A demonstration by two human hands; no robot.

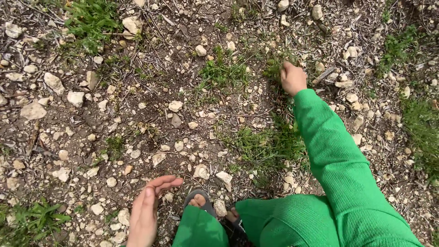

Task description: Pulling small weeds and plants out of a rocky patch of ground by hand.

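My right hand reaches forward in a green sleeve, its fingers closed down on a small tuft of grass at the ground. Whether the grass is truly gripped is hard to see, but the fist is closed around the blades. My left hand hovers low at the bottom left with fingers extended and apart, holding nothing, just above pebbly soil. My toes in a dark sandal and green trouser legs show at the bottom.
Dry brown soil is strewn with several pale stones and twigs. A weed clump grows left of the right hand, another grass patch lies nearer, and greener plants sit top left.
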